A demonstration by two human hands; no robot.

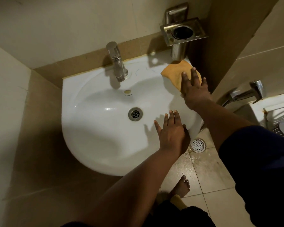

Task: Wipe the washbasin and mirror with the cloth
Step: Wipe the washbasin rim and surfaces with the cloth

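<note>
A white washbasin (92, 128) is fixed to the tiled wall, with a chrome tap (116, 63) at its back and a metal drain (135, 114) in the bowl. An orange cloth (174, 72) lies on the basin's back right rim. My right hand (193, 89) presses flat on the cloth, fingers spread. My left hand (170, 131) rests flat on the basin's right front rim, fingers apart, holding nothing. No mirror is in view.
A steel tumbler holder (184, 33) hangs on the wall just above the cloth. A second tap (243, 94) and a white fixture (275, 108) stand at the right. A floor drain (197, 145) sits in the wet tiles; my bare foot (180, 189) is below the basin.
</note>
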